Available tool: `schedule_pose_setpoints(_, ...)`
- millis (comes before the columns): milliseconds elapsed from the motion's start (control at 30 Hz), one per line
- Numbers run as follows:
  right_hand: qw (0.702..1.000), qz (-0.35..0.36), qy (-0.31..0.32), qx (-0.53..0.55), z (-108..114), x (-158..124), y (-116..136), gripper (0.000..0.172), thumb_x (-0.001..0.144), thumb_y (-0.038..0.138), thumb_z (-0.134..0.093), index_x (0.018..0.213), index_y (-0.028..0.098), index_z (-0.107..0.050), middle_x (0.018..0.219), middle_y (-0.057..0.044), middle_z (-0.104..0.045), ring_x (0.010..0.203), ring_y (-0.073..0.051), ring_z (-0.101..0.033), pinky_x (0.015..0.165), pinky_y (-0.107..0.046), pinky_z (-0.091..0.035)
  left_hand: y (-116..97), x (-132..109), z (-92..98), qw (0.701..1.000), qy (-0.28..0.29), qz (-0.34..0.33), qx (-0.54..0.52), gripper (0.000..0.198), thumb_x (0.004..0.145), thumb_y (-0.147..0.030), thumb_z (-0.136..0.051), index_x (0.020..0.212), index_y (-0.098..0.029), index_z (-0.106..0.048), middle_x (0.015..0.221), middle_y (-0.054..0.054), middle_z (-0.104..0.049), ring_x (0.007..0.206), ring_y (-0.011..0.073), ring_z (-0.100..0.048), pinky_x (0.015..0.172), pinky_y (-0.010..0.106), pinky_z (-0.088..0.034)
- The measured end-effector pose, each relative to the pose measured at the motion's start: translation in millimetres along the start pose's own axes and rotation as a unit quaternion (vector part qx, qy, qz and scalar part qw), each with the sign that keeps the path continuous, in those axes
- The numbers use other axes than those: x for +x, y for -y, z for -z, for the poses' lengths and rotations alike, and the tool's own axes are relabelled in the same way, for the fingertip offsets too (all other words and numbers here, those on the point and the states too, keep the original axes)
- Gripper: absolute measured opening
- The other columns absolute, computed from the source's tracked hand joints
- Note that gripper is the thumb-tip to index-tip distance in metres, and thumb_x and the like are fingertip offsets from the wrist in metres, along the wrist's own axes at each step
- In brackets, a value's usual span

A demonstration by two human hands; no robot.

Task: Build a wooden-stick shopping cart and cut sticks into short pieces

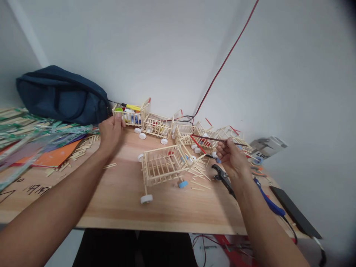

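My left hand (110,132) reaches to the back of the wooden table (119,200) and its fingers close on the corner of a small stick-built cart (130,113) that holds coloured bits. My right hand (232,157) pinches a thin dark stick (211,138) that runs left to a red tip, held just above the table. Between the hands lies a tipped stick cart (161,165) with white wheels (146,199). More stick carts (157,126) stand in a row along the wall.
A dark blue bag (61,94) rests at the back left. Coloured paper and packets (41,144) cover the left side. Loose sticks (198,172), black pliers (222,178), a blue-handled tool (268,202), a black flat device (294,215) and a small box (267,146) lie right. A red wire (222,63) climbs the wall.
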State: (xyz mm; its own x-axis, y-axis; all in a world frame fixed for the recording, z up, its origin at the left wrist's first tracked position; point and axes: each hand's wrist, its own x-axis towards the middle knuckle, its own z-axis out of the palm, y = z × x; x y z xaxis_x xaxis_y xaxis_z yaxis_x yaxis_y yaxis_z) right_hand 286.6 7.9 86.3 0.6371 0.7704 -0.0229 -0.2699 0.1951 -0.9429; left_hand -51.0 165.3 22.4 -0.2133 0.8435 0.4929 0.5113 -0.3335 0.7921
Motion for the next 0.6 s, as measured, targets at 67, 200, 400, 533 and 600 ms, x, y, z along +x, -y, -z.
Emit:
schedule_pose_setpoints(67,1.000,-0.003,0.005,-0.005,-2,0,0,0.026,0.081,0.037,-0.074,0.069,0.017,-0.063,0.058,0.002,-0.069,0.047,-0.007,-0.063,0.042,-0.014,-0.048,0,0,-0.4,1.000,-0.003,0.000,0.005,0.049,0.095,-0.048,-0.032,0.062,-0.019,-0.055,0.055,0.002,-0.050,0.057,0.0181,-0.049,0.059,0.031,-0.032)
schedule_pose_setpoints(200,0.999,0.013,0.031,-0.016,1,0,-1,0.027,0.076,0.039,-0.078,0.071,0.018,-0.062,0.060,0.002,-0.070,0.049,-0.009,-0.065,0.042,-0.015,-0.048,2,1,-1.0,1.000,-0.003,-0.014,-0.001,0.050,0.096,-0.047,-0.032,0.062,-0.018,-0.055,0.054,0.001,-0.049,0.055,0.0156,-0.046,0.058,0.029,-0.030)
schedule_pose_setpoints(400,1.000,0.010,0.014,-0.018,17,-4,1,0.028,0.075,0.040,-0.079,0.073,0.018,-0.062,0.061,0.002,-0.070,0.049,-0.009,-0.064,0.042,-0.016,-0.047,4,1,-1.2,1.000,-0.001,-0.016,-0.012,0.051,0.097,-0.045,-0.033,0.063,-0.016,-0.057,0.053,-0.001,-0.047,0.054,0.0125,-0.045,0.058,0.026,-0.029)
schedule_pose_setpoints(533,0.999,0.010,0.023,-0.027,24,-9,5,0.028,0.074,0.040,-0.079,0.072,0.018,-0.063,0.060,0.001,-0.069,0.049,-0.010,-0.064,0.041,-0.016,-0.046,4,1,-0.6,1.000,-0.002,-0.025,0.003,0.051,0.097,-0.044,-0.032,0.063,-0.016,-0.056,0.053,-0.001,-0.047,0.054,0.0124,-0.045,0.057,0.026,-0.028)
schedule_pose_setpoints(600,0.999,0.014,0.033,-0.031,27,-11,8,0.028,0.074,0.040,-0.080,0.072,0.018,-0.062,0.060,0.001,-0.069,0.049,-0.010,-0.064,0.041,-0.017,-0.047,3,2,-0.2,1.000,-0.003,-0.027,0.010,0.051,0.097,-0.044,-0.032,0.063,-0.016,-0.056,0.053,-0.001,-0.047,0.054,0.0124,-0.045,0.057,0.025,-0.029)
